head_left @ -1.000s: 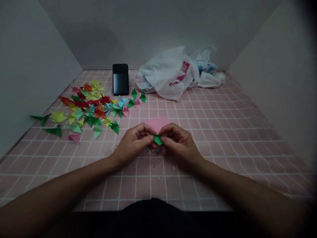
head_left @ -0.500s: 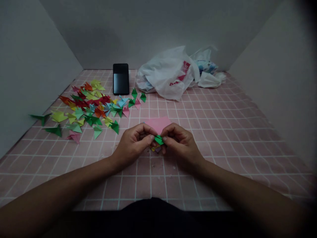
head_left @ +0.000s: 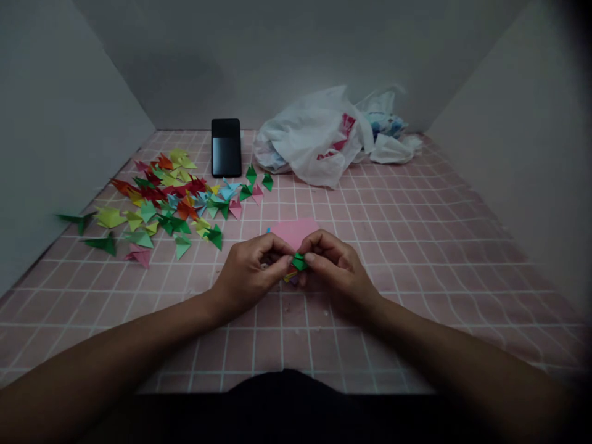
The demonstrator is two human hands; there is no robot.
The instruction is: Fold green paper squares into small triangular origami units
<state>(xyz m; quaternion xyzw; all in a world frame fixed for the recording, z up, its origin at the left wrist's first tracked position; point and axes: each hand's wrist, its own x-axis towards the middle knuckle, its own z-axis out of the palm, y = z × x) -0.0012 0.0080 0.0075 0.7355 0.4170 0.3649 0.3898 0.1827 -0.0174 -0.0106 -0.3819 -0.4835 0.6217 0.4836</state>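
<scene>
A small folded piece of green paper (head_left: 299, 262) is pinched between both hands above the table's near middle. My left hand (head_left: 252, 271) grips its left side with thumb and forefinger. On the right side, my right hand (head_left: 340, 271) pinches it the same way, its other fingers curled under. Beneath and beyond the hands lies a pink paper sheet (head_left: 293, 230), with yellow and other coloured edges peeking out below. The fingers cover part of the green paper, so its full shape is hidden.
Many folded paper cranes (head_left: 171, 203) in several colours lie scattered at the left. Behind them a black phone (head_left: 226, 148) stands upright. A crumpled white plastic bag (head_left: 314, 135) and a smaller bag (head_left: 391, 132) rest at the back. Walls enclose the pink checked tabletop (head_left: 439, 246).
The green paper has shifted slightly to the right, and my left thumb and forefinger have moved right with it. My right hand stays almost where it was.
</scene>
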